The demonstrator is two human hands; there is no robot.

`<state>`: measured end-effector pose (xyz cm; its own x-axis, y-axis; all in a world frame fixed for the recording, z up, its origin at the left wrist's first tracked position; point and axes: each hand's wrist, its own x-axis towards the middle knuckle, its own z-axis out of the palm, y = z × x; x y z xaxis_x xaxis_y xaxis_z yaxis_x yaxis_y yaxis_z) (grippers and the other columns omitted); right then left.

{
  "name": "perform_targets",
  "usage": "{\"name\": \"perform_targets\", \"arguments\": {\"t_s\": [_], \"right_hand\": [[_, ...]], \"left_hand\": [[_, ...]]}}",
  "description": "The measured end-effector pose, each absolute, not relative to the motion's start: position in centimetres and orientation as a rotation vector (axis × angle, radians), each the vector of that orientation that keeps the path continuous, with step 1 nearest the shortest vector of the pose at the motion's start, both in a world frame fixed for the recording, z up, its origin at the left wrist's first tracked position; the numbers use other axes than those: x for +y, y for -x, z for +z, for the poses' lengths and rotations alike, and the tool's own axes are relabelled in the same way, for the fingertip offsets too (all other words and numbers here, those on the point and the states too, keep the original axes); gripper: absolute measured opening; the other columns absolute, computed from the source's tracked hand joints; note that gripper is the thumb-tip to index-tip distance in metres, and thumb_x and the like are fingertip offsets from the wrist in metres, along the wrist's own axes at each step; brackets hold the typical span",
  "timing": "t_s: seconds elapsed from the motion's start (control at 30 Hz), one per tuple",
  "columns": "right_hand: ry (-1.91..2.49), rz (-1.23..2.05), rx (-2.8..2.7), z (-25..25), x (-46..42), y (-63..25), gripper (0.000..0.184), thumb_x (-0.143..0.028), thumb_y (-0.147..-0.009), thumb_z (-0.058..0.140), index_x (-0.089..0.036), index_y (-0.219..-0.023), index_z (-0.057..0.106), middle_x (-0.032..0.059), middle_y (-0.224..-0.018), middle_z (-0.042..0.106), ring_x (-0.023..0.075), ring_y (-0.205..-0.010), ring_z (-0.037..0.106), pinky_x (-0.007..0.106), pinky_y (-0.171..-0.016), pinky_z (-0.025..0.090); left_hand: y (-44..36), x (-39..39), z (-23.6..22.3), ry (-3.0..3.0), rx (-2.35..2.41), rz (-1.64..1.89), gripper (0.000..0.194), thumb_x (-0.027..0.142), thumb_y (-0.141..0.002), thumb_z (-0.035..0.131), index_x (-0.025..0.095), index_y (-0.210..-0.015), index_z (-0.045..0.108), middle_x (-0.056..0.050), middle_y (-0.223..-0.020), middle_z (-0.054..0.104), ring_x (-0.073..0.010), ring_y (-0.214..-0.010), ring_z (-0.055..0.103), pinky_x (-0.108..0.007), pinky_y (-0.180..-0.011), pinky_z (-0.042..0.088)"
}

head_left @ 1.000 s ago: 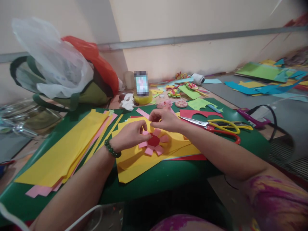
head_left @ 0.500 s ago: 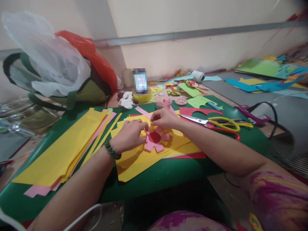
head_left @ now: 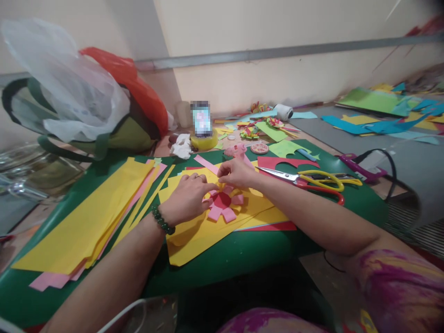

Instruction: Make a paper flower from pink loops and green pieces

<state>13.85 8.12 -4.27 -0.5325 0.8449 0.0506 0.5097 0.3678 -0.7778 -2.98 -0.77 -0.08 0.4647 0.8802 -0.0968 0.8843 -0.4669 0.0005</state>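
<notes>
A paper flower (head_left: 221,200) with a red round centre, pink looped petals and yellow ones behind them lies on yellow paper sheets (head_left: 194,238). My left hand (head_left: 191,195), wearing a ring and a green bead bracelet, holds the flower's left edge between thumb and index finger. At the flower's top edge, my right hand (head_left: 235,173) is closed in a pinch at a small yellow petal; the fingertips partly hide it. Scissors (head_left: 301,178) with yellow and red handles lie spread beside my right forearm.
Yellow and pink paper strips (head_left: 86,217) lie on the green table cover (head_left: 208,252) at left. Behind the flower are a phone (head_left: 201,119), a tape roll (head_left: 204,139) and a pink glue gun (head_left: 236,151). A bag (head_left: 135,134) stands back left; a purple device (head_left: 362,169) is at right.
My left fingers have shifted slightly and the index finger now reaches straighter toward the flower's top. My right hand stays at the top edge. The view has tilted a little.
</notes>
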Motion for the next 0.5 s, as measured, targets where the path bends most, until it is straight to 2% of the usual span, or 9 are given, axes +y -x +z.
{"name": "perform_targets", "arguments": {"t_s": [0.17, 0.5], "right_hand": [[1.208, 0.944, -2.25, -4.1, 8.01, -13.8, 0.009, -0.006, -0.07, 0.066, -0.013, -0.075, 0.068, 0.0011, -0.075, 0.07, 0.0117, -0.07, 0.062, 0.019, -0.058, 0.043], [1.194, 0.886, -2.333, -4.17, 8.44, -13.99, 0.009, -0.009, -0.073, 0.068, -0.014, -0.08, 0.07, 0.0017, -0.08, 0.072, 0.0117, -0.072, 0.062, 0.019, -0.06, 0.042]], "left_hand": [[2.87, -0.89, -0.24, -2.684, 1.57, -0.134, 0.036, 0.027, -0.086, 0.052, 0.028, -0.12, 0.066, -0.009, -0.095, 0.063, -0.0253, -0.091, 0.056, -0.04, -0.085, 0.037], [2.57, -0.99, -0.3, -2.691, 1.598, -0.22, 0.035, 0.026, -0.086, 0.052, 0.026, -0.119, 0.066, -0.01, -0.099, 0.063, -0.0262, -0.092, 0.055, -0.04, -0.084, 0.037]]}}
